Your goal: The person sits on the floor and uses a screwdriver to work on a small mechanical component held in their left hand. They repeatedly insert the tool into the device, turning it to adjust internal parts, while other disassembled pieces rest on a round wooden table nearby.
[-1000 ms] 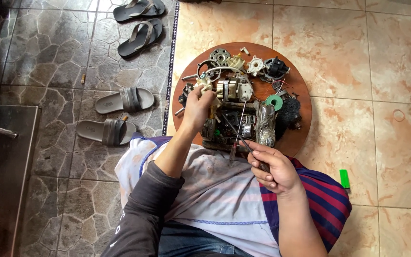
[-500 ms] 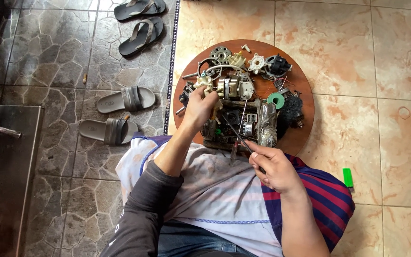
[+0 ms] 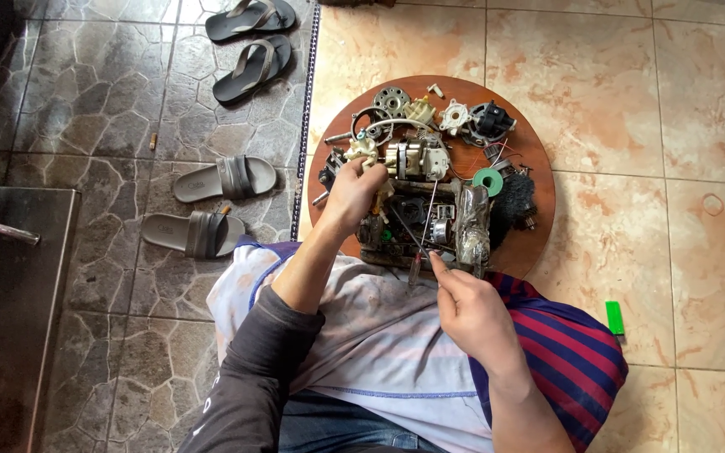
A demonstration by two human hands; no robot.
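Observation:
A round brown wooden board [image 3: 539,205] lies on the floor in front of me, covered with dismantled machine parts. At its middle sits a greasy metal assembly [image 3: 425,214] with a pale carburettor-like block on top. My left hand [image 3: 352,195] rests on the assembly's left side, fingers curled around a part there. My right hand [image 3: 470,310] is at the board's near edge, pinching a thin screwdriver [image 3: 417,239] whose shaft points up into the assembly. A green ring [image 3: 487,181] and a black brushy part [image 3: 513,201] lie to the right.
Two pairs of sandals [image 3: 220,201] [image 3: 249,42] lie on the grey stone floor at left. A dark metal surface [image 3: 10,319] fills the lower left. A small green lighter-like object [image 3: 614,318] lies on the tan tiles at right. My lap holds white and striped cloth [image 3: 396,352].
The two hands have stayed on the assembly and the screwdriver with only slight shifts. The view has drifted a little.

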